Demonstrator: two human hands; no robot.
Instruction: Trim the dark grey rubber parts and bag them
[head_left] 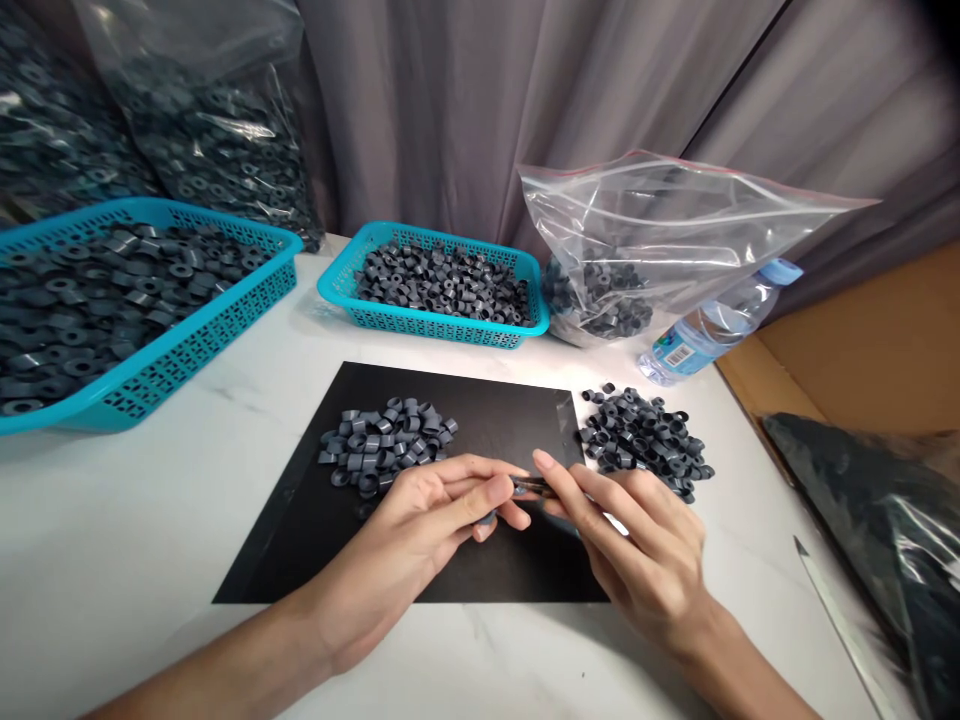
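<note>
My left hand (pixel 442 510) is closed over the black mat, its thumb and forefinger pinching a small grey plastic ring (pixel 518 489) that is mostly hidden. Another grey piece (pixel 487 518) peeks out beneath those fingers. In my right hand (pixel 645 545), closed as well, is a slim dark tool with thin tips (pixel 538 486); its tips meet the pinched ring, and my fingers cover the rest of it. A pile of grey rings (pixel 386 440) lies on the black mat (pixel 495 575), left of my hands. To the right, a second pile of grey pieces (pixel 645 435) sits at the mat's edge.
Blue baskets (pixel 442 325) (pixel 202 350) full of grey pieces stand behind and at left. A zip bag (pixel 660 215), a water bottle (pixel 694 330) and a cardboard box (pixel 877 330) are at right. Filled bags (pixel 225 130) lean at back left. A pointed strip (pixel 836 615) lies right.
</note>
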